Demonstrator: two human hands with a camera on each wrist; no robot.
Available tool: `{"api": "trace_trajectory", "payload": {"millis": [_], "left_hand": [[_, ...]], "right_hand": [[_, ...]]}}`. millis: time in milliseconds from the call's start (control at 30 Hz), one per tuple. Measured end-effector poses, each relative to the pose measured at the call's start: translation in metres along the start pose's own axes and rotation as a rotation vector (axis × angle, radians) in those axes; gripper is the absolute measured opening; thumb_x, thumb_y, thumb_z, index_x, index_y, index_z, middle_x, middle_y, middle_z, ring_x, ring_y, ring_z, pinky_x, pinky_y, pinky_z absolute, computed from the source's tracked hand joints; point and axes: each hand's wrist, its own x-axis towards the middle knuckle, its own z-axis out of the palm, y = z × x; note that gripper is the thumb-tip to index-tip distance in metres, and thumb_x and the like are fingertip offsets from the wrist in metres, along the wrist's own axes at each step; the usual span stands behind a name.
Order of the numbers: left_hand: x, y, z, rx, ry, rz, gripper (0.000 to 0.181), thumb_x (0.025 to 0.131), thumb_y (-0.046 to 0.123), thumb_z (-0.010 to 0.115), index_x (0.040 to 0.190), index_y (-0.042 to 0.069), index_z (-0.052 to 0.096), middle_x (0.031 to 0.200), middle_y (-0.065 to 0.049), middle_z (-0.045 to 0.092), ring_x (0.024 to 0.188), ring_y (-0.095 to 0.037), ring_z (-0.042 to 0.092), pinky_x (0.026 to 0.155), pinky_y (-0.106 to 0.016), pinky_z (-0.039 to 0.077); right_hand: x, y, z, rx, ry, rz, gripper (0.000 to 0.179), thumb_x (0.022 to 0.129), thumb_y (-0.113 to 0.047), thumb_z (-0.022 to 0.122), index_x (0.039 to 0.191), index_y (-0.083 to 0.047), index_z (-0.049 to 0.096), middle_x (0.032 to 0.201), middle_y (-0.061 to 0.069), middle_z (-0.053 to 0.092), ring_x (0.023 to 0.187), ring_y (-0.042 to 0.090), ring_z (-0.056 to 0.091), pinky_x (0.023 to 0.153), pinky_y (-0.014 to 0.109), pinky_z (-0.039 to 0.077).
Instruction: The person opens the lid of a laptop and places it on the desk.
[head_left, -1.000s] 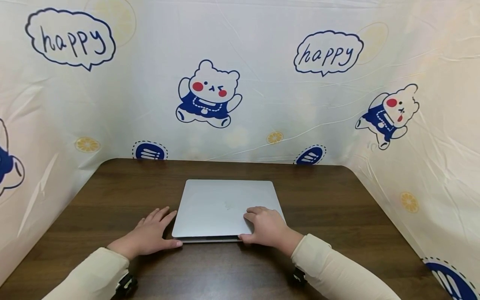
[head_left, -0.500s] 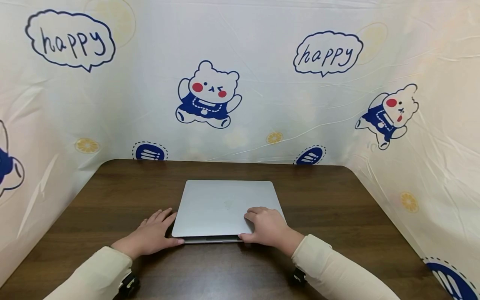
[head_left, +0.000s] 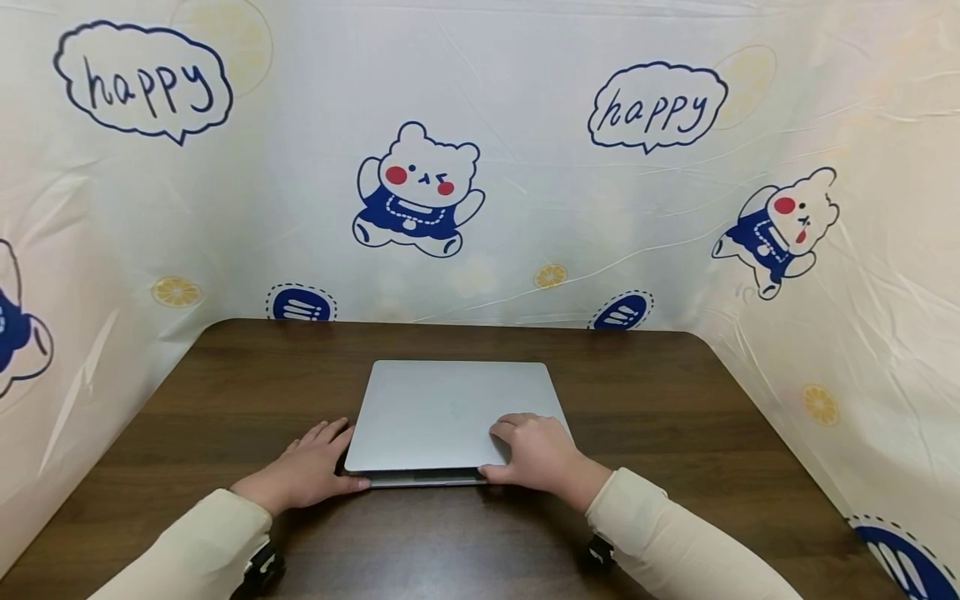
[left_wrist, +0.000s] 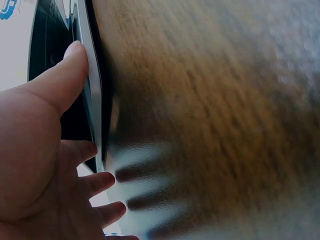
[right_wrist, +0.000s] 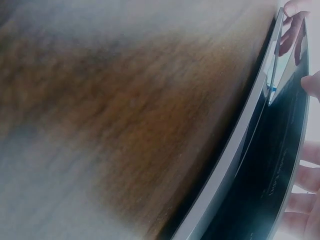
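A silver laptop (head_left: pixel 435 412) lies on the brown table, its lid (right_wrist: pixel 280 160) raised a little off the base at the front edge. My right hand (head_left: pixel 542 454) pinches the lid near its front right part, thumb at the front edge and fingers on top. At the front left corner, my left hand (head_left: pixel 303 468) rests its thumb on the edge of the base (left_wrist: pixel 94 95). Its other fingers are spread and fairly straight beside the laptop's left side. In the right wrist view, the dark gap between lid and base shows.
The wooden table (head_left: pixel 660 417) extends round the laptop on all sides. A pale curtain (head_left: pixel 525 208) printed with bears, lemon slices and "happy" bubbles stands behind and beside the table. Dark straps (head_left: pixel 258 571) sit on the wrists below cream sleeves (head_left: pixel 652 517).
The lid's front edge has risen slightly and the gap above the base has widened. My left hand has slid slightly right along the corner.
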Motion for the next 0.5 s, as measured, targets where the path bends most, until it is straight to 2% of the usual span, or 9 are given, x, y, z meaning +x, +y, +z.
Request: {"api": "trace_trajectory", "payload": {"millis": [333, 500], "left_hand": [[-0.0004, 0.0005, 0.0010, -0.024, 0.012, 0.022, 0.095, 0.079, 0.053, 0.073, 0.142, -0.007, 0.038, 0.145, -0.035, 0.032, 0.131, -0.060, 0.025, 0.098, -0.070, 0.029], [-0.0005, -0.0001, 0.0014, -0.028, 0.025, 0.042, 0.093, 0.078, 0.051, 0.075, 0.141, -0.008, 0.039, 0.143, -0.037, 0.033, 0.130, -0.061, 0.026, 0.100, -0.068, 0.029]], "right_hand": [[-0.0007, 0.0003, -0.0007, -0.012, 0.014, 0.002, 0.050, 0.077, -0.057, 0.068, 0.105, -0.015, 0.073, 0.107, 0.001, 0.071, 0.096, 0.016, 0.068, 0.072, 0.034, 0.056], [-0.0022, 0.0002, 0.0007, -0.040, 0.051, -0.006, 0.047, 0.078, -0.057, 0.068, 0.101, -0.017, 0.074, 0.105, 0.000, 0.071, 0.093, 0.016, 0.068, 0.068, 0.033, 0.056]]}}
